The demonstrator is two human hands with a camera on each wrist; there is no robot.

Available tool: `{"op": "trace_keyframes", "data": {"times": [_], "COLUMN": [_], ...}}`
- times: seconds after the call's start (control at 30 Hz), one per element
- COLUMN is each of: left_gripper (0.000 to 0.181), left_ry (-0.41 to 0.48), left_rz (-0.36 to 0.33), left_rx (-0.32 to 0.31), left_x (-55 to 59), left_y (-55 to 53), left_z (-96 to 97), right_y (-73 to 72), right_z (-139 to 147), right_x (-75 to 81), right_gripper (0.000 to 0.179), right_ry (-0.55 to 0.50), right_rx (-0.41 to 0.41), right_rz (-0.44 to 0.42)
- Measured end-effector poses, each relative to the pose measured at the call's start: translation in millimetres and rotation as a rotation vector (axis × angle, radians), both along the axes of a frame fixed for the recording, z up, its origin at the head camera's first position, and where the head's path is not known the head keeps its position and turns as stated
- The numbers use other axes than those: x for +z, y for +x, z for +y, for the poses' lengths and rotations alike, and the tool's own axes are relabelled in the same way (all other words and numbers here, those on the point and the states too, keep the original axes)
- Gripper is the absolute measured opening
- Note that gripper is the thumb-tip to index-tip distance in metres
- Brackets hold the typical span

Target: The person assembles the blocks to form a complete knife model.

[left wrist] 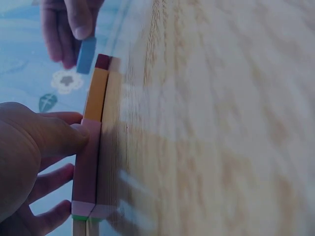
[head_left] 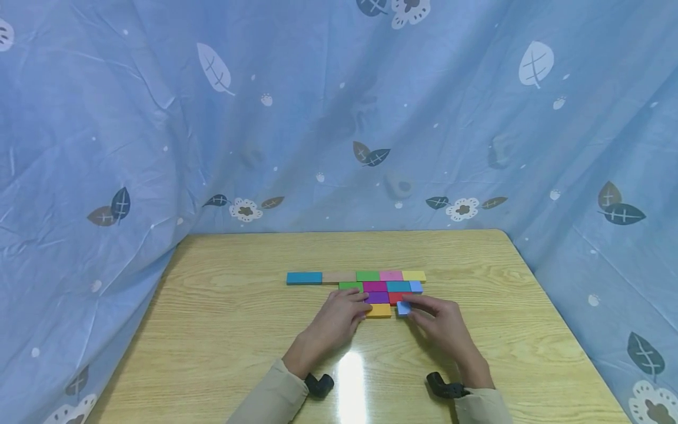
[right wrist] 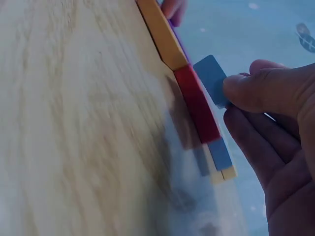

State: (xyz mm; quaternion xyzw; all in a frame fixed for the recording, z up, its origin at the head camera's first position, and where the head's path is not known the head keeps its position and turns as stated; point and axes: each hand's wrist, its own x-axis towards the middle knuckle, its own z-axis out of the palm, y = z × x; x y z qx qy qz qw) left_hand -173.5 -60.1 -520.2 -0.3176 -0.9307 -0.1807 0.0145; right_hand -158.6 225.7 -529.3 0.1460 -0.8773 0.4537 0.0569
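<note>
My left hand (head_left: 336, 315) rests over the left end of the nearer rows of coloured blocks. In the left wrist view its thumb touches a pink block (left wrist: 87, 169) beside an orange block (left wrist: 96, 93), with the other fingers spread behind. My right hand (head_left: 442, 327) pinches a small light blue block (right wrist: 211, 78) between thumb and fingers. That block is held just right of the orange block (head_left: 378, 311), in front of the red block (head_left: 397, 298). A purple block (head_left: 376, 297) lies behind the orange one. My left hand hides part of the rows.
The farthest row runs from a blue block (head_left: 304, 278) through tan, green and pink to a yellow block (head_left: 415, 276). Before it lie a green block (head_left: 349, 287), a magenta block (head_left: 374, 286), a teal block (head_left: 398, 286) and another light blue one. A patterned curtain (head_left: 318, 118) surrounds the wooden table (head_left: 222, 306).
</note>
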Motion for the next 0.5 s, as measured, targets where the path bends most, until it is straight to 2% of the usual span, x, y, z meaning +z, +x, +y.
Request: {"op": "trace_keyframes", "data": {"times": [0.17, 0.5], "left_gripper": [0.03, 0.03], "left_ry": [-0.003, -0.015], "left_rz": [0.0, 0.005], "left_rx": [-0.002, -0.005], "left_x": [-0.2, 2.0], "left_y": [-0.2, -1.3], "left_z": [0.1, -0.4], "right_y": [-5.0, -9.0], "right_z": [-8.2, -15.3], "right_x": [-1.9, -5.2], "right_gripper": [0.043, 0.042], "right_ry": [0.095, 0.187], "right_rx": [0.011, 0.013], "right_rz": [0.004, 0.074]}}
